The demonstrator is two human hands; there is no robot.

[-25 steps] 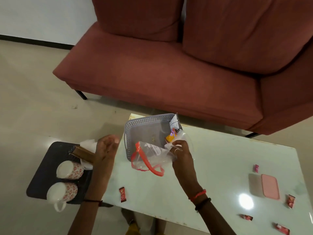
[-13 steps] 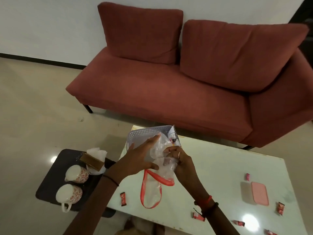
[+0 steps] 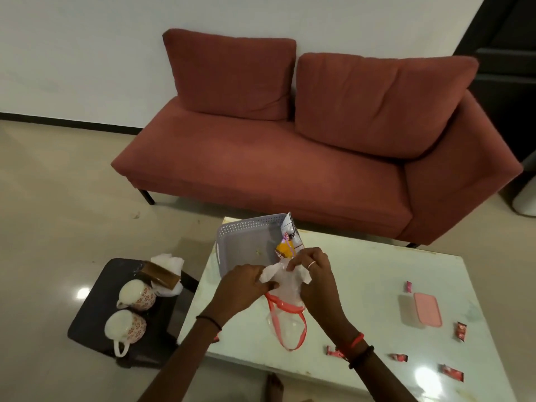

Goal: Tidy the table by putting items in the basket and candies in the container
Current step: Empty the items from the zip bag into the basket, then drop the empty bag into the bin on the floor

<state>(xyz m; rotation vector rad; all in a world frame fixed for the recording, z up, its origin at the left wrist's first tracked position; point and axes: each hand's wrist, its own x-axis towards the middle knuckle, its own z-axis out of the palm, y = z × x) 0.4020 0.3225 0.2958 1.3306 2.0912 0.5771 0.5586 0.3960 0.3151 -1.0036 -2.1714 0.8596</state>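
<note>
A clear plastic bag (image 3: 285, 288) with red-orange handles hangs over the pale table (image 3: 362, 280), just in front of the grey perforated basket (image 3: 246, 227). My left hand (image 3: 246, 285) grips the bag's left top edge and my right hand (image 3: 314, 274) pinches its right top edge. A snack packet (image 3: 290, 236) leans in the basket's right corner. A clear container with a pink lid (image 3: 422, 310) sits at the table's right. Several red wrapped candies lie around it, such as one (image 3: 460, 331) to its right and one (image 3: 409, 286) behind it.
A dark stool (image 3: 95, 323) at the table's left carries two floral mugs (image 3: 136, 294), a brown box and white tissue. A red sofa (image 3: 275, 163) stands behind the table. More candies (image 3: 452, 372) lie near the table's front edge.
My left hand came from the stool side to the bag and took hold of it. The bag was drawn back out of the basket and now hangs lower in front of it. The camera tilted up.
</note>
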